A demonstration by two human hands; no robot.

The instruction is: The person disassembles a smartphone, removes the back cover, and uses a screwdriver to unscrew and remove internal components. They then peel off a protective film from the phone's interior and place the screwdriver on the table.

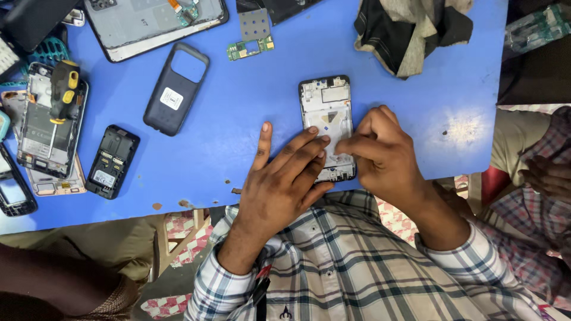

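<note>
An opened phone frame (pixel 325 104) with a black rim and pale inner plate lies on the blue table (pixel 238 107) near its front edge. My left hand (pixel 284 178) lies flat, its fingertips pressing on the frame's lower left part. My right hand (pixel 380 151) is bunched at the frame's right side, fingertips pinched together on the inner plate; whether a small part is between them cannot be seen.
A dark phone back cover (pixel 176 88), a small black phone body (pixel 112 160), opened phones (pixel 50 128) with a yellow-black tool (pixel 64 89), a large opened device (pixel 154 24), a green circuit board (pixel 253 37) and a crumpled cloth (pixel 413 30) lie around. Another person sits at the right (pixel 547 178).
</note>
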